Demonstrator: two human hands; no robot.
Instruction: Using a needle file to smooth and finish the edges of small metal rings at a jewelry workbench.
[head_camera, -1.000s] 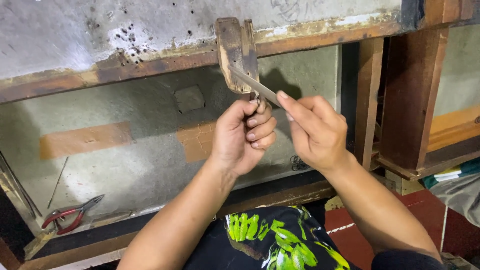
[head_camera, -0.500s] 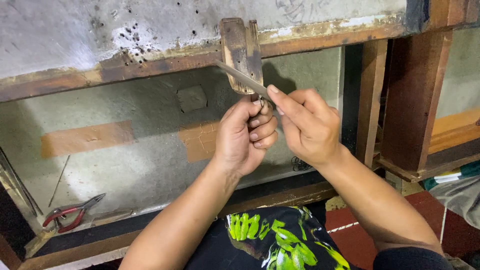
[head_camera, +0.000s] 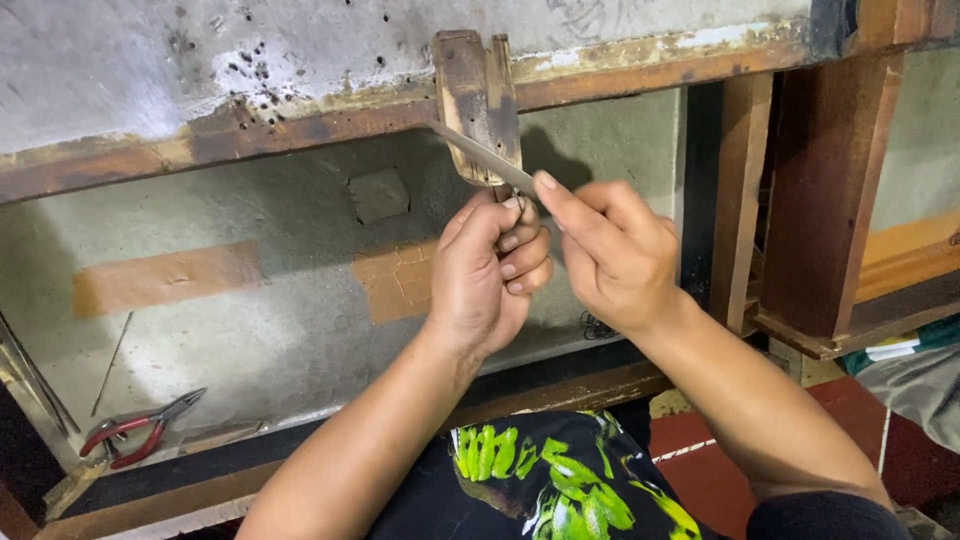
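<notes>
Workbench: rusty metal rail (head_camera: 300, 125) along top edge, worn wooden block (head_camera: 478, 100) fixed on it. Lower grey shelf surface (head_camera: 250, 330) carries red-handled pliers (head_camera: 140, 430) at left, a thin wire rod (head_camera: 108, 365) just above them; two tan patches on the grey

right hand (head_camera: 610, 255) edged slightly left, forefinger now laid along the thin metal strip (head_camera: 480, 158)

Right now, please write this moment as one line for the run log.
left hand: closed near thin metal strip | right hand: pinches strip | wooden block: behind strip | red pliers: lying lower left
</notes>
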